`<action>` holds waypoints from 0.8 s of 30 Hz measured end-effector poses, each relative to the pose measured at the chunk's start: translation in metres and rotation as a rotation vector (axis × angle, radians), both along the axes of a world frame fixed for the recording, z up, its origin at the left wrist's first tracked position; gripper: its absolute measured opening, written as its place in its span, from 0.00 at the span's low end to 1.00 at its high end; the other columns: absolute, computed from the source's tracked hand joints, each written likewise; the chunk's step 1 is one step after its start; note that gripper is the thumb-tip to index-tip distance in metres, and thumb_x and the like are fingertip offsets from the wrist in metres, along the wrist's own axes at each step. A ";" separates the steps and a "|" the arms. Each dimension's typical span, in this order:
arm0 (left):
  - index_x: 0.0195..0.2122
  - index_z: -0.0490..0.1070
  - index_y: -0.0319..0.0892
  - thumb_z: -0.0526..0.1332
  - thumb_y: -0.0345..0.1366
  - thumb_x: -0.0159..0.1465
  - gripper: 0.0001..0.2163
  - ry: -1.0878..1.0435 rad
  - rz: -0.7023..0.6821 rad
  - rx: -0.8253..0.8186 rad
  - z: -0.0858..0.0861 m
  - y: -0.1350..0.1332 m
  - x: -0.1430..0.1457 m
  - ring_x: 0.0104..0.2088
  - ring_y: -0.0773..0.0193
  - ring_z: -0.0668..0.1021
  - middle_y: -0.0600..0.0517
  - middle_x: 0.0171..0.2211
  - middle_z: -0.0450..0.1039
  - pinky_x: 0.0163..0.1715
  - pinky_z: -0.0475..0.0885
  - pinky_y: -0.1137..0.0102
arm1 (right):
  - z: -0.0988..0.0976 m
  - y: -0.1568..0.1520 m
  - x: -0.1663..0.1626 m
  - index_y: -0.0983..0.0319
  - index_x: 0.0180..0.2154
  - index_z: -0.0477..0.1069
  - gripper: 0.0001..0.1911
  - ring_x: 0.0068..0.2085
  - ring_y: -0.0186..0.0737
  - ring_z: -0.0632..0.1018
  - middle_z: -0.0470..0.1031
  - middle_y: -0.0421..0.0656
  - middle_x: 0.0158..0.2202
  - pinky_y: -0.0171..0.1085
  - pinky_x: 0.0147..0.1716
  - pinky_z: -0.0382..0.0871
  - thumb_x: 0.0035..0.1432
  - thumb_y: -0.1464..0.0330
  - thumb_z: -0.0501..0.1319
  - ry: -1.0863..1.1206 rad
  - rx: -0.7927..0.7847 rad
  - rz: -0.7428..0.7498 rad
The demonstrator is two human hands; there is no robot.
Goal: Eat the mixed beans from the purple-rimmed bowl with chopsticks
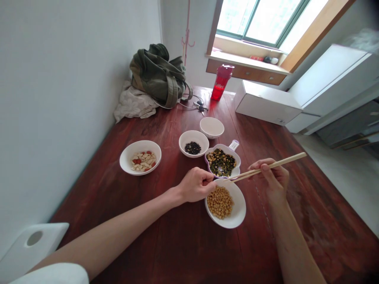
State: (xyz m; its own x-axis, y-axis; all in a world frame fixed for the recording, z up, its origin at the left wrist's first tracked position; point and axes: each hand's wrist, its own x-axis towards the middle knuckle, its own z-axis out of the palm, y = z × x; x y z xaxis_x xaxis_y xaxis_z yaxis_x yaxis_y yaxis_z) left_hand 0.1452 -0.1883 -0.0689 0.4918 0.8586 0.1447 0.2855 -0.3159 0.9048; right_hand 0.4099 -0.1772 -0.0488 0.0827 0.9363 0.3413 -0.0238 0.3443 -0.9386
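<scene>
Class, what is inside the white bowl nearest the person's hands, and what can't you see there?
Yellow soybeans lie in the white bowl; the bottom of the bowl beneath them is covered and cannot be seen.

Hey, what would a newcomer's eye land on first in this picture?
Probably the right hand holding chopsticks over a white bowl of yellow beans near the front of the table, with the left hand at the bowl's rim. Next comes the red bottle at the far end, near a crumpled green bag.
</scene>
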 end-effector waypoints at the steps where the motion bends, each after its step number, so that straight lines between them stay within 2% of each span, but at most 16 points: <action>1: 0.19 0.48 0.42 0.58 0.34 0.62 0.19 0.000 0.000 0.000 0.000 0.000 0.000 0.22 0.74 0.53 0.59 0.19 0.46 0.24 0.47 0.71 | 0.001 0.001 -0.001 0.61 0.35 0.78 0.10 0.28 0.41 0.81 0.78 0.42 0.30 0.36 0.23 0.76 0.65 0.61 0.68 -0.007 0.003 -0.029; 3: 0.19 0.48 0.42 0.58 0.34 0.62 0.19 0.001 0.001 0.002 0.000 0.000 0.000 0.22 0.73 0.53 0.59 0.19 0.46 0.24 0.47 0.71 | 0.002 0.003 -0.003 0.60 0.35 0.77 0.11 0.27 0.40 0.81 0.79 0.41 0.30 0.36 0.24 0.76 0.65 0.60 0.68 -0.057 0.023 -0.114; 7: 0.19 0.48 0.42 0.58 0.34 0.62 0.19 -0.001 -0.001 0.001 0.001 0.000 0.000 0.22 0.73 0.53 0.59 0.19 0.46 0.24 0.47 0.71 | 0.001 0.006 -0.008 0.61 0.36 0.77 0.14 0.24 0.38 0.80 0.80 0.41 0.27 0.35 0.25 0.76 0.66 0.56 0.67 -0.294 0.069 -0.260; 16: 0.19 0.48 0.42 0.58 0.35 0.62 0.19 0.001 -0.003 -0.005 0.003 0.000 0.000 0.22 0.73 0.53 0.59 0.19 0.46 0.24 0.46 0.71 | -0.004 0.003 -0.015 0.60 0.37 0.76 0.14 0.24 0.39 0.82 0.81 0.42 0.27 0.33 0.24 0.76 0.68 0.56 0.64 -0.497 0.077 -0.191; 24: 0.19 0.48 0.41 0.58 0.34 0.62 0.19 0.005 0.001 0.004 0.002 0.000 0.000 0.22 0.74 0.54 0.59 0.19 0.47 0.23 0.47 0.72 | -0.006 0.004 -0.014 0.60 0.37 0.76 0.13 0.25 0.38 0.82 0.82 0.42 0.27 0.32 0.25 0.76 0.69 0.58 0.64 -0.512 0.096 -0.186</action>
